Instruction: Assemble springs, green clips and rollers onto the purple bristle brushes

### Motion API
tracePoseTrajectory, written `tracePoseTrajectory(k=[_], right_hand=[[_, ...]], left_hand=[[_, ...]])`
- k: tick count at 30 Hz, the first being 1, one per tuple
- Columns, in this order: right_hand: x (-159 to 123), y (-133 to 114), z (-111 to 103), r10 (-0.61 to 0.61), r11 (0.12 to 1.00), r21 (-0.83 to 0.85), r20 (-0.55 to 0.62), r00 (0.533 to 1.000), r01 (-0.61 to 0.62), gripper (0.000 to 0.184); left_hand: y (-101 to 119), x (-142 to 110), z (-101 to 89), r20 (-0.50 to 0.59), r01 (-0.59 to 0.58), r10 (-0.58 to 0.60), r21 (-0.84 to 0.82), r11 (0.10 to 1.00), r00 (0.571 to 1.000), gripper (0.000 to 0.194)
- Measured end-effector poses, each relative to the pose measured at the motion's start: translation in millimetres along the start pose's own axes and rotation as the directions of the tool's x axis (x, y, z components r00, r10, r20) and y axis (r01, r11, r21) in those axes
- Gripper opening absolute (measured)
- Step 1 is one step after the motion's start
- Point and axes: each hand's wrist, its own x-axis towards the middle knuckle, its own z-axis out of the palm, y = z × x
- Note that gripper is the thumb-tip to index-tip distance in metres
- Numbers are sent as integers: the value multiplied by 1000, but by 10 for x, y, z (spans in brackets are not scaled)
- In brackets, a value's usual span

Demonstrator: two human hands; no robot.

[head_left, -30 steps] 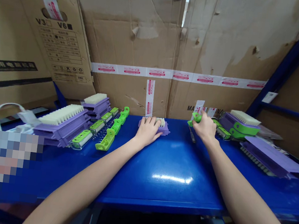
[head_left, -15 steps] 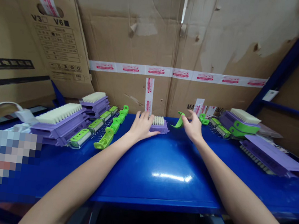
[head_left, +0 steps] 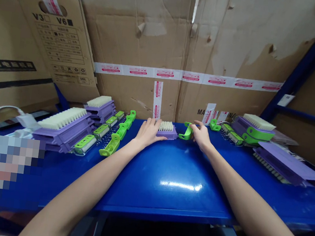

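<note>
On the left of the blue counter [head_left: 175,204], stacked brushes [head_left: 60,135] stand near a row of green brackets [head_left: 121,131], apparently unfitted. The left hand [head_left: 147,132] rests over the left end of the middle brush [head_left: 167,134], bristles up; I cannot tell whether its grip is clenched. Just beside that brush, apart from it, a loose bracket [head_left: 189,132] is at the right hand [head_left: 201,135], so joining looks undone; whether that grip pinches it I cannot tell. Farther right, green pieces [head_left: 258,137] against a brush stack [head_left: 239,128] look fitted; a bristles-down brush [head_left: 286,162] shows none.
</note>
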Motion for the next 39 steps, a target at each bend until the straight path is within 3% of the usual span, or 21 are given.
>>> tracePoseTrajectory(k=[7, 16, 26, 35, 39], right_hand=[[-76, -15, 58, 37, 993, 105, 200, 979, -59, 58], [-93, -29, 39, 22, 974, 214, 215, 976, -69, 57], [-35, 23, 50, -18, 981, 193, 125, 992, -6, 55], [53, 118, 12, 34, 998, -45, 2, 999, -34, 55], [84, 112, -50, 114, 993, -6, -89, 990, -115, 58]], left_hand=[[21, -10, 0, -76, -67, 71, 61, 996, 995, 67], [46, -20, -3, -99, -102, 109, 65, 993, 989, 57], [24, -23, 11, -84, -63, 66, 41, 997, 994, 53], [27, -29, 3, -78, -52, 55, 40, 998, 995, 60], [33, -30, -7, -73, -53, 55, 37, 998, 996, 65]])
